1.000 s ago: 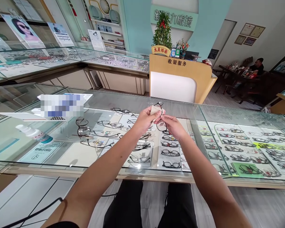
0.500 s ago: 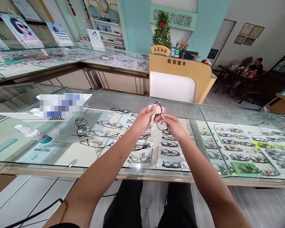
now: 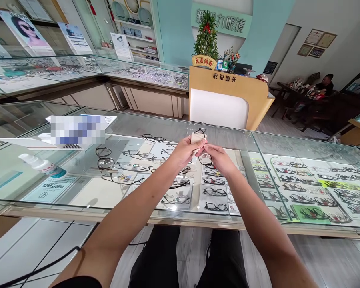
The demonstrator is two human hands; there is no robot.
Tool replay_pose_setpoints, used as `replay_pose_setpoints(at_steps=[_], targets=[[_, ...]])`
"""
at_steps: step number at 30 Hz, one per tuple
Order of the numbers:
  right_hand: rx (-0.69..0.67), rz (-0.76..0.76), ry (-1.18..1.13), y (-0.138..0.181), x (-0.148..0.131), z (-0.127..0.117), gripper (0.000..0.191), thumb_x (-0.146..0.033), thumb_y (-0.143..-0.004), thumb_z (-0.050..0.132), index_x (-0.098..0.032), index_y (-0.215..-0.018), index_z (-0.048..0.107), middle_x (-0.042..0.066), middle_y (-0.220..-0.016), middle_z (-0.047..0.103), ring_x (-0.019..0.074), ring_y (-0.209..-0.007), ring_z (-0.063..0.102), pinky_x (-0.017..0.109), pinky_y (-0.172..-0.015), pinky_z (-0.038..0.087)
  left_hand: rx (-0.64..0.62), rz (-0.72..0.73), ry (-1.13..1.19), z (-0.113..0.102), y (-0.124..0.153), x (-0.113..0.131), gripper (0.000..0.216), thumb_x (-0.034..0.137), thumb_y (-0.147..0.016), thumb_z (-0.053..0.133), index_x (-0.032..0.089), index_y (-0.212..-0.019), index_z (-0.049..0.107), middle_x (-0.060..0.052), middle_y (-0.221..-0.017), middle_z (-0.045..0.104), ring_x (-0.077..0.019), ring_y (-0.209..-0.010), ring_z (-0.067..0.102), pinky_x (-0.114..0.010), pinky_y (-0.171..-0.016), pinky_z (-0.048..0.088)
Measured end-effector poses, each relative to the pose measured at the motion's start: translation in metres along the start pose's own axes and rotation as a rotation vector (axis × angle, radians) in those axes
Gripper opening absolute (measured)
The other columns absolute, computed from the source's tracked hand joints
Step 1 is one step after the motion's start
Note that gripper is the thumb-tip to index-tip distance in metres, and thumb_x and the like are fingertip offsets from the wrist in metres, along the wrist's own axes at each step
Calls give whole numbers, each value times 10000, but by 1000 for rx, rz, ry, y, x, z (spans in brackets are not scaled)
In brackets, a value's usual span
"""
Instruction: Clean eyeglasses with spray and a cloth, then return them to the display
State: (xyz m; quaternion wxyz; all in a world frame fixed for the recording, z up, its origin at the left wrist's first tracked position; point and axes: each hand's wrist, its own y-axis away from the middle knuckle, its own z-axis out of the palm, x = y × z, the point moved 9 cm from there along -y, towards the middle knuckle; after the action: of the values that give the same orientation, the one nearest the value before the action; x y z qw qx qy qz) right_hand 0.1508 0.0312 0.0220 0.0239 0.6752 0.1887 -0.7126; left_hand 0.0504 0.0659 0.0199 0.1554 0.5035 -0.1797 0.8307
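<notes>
The person's left hand (image 3: 183,152) was closed with its thumb pressing a folded beige cloth (image 3: 196,138) onto a pair of black-framed glasses (image 3: 205,160); the right hand (image 3: 218,157) pinched the same frame between thumb and fingers. The glasses were turned on end, one rim pointing to twelve o'clock, the other to six, above a glass tabletop (image 3: 228,138) with rows of eyewear (image 3: 215,192) beneath it. At nine o'clock from the hands, a spray bottle (image 3: 42,165) bore red lettering too small to read, near a white box (image 3: 110,119) whose print was blurred out. At half past eight, a pale blue card (image 3: 49,189) carried bold characters that could not be made out. At one o'clock, a wooden desk (image 3: 255,96) read 收银服务. On it, towards twelve, a yellow plaque (image 3: 204,62) read 大展鸿图, and a plant (image 3: 206,38) partly covered the wall sign (image 3: 228,23), leaving 新 and 力眼镜 legible.
</notes>
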Motion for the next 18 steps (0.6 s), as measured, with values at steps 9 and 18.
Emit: replay_pose_setpoints(at_steps=[9, 18], targets=[[-28, 4, 38, 3, -6, 8, 500, -696, -981, 683, -241, -809, 800, 48, -889, 758, 231, -935, 634, 375, -962, 473, 34, 34, -65, -4, 1, 6, 601, 715, -919, 799, 163, -711, 684, -24, -485, 555, -146, -452, 503, -321, -570, 454], [167, 83, -92, 2, 2, -24, 468, -687, -858, 790, -225, -786, 803, 54, -859, 745, 200, -823, 589, 332, -763, 436, -51, -60, 137, -7, -6, 3, 317, 430, -1012, 791, 114, -1027, 809, -91, -831, 761, -196, -757, 702, -300, -765, 559]])
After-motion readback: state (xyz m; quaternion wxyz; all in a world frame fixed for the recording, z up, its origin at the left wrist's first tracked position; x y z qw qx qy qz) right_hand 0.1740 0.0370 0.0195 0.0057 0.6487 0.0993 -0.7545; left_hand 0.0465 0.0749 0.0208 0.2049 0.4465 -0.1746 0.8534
